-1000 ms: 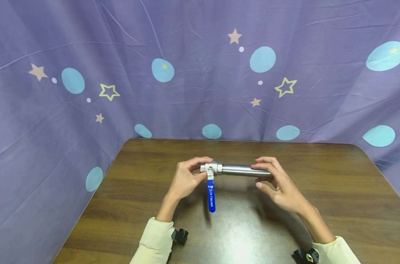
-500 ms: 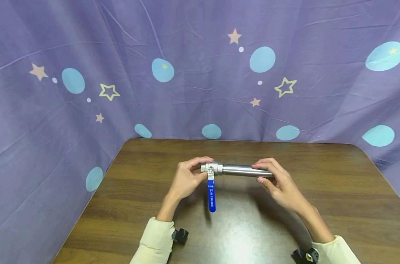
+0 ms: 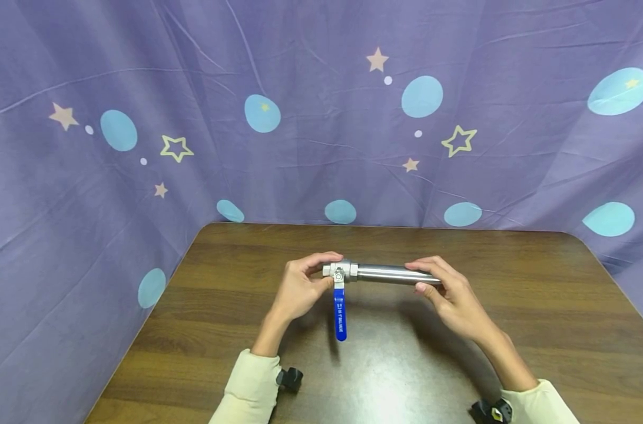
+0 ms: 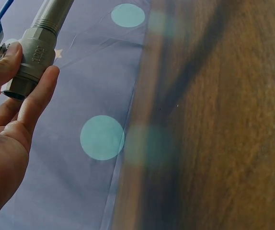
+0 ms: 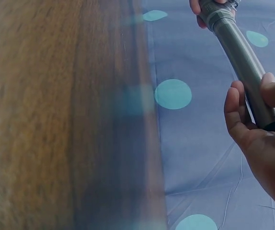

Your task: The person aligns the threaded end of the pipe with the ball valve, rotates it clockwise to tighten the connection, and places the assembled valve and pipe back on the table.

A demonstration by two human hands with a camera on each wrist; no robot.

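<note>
My left hand (image 3: 302,287) grips a silver ball valve (image 3: 345,271) between thumb and fingers. The valve's blue lever handle (image 3: 340,315) points toward me, square to the pipe. A shiny metal pipe (image 3: 382,273) runs rightward out of the valve, held level above the table. Around the pipe's right end my right hand (image 3: 451,300) has its thumb in front and fingers behind. In the left wrist view the open threaded end of the valve (image 4: 21,90) faces the palm, and pipe thread shows at the joint. The right wrist view shows the pipe (image 5: 245,67) with a dark open end.
Below the hands is a brown wooden table (image 3: 237,306) with rounded far corners. A purple curtain (image 3: 311,165) with stars and blue spots hangs behind and beside it. Black wrist straps (image 3: 289,380) sit at both pale sleeves (image 3: 252,383).
My right hand has shifted slightly right along the pipe and its thumb has closed up against it. The left hand, valve and pipe look nearly still.
</note>
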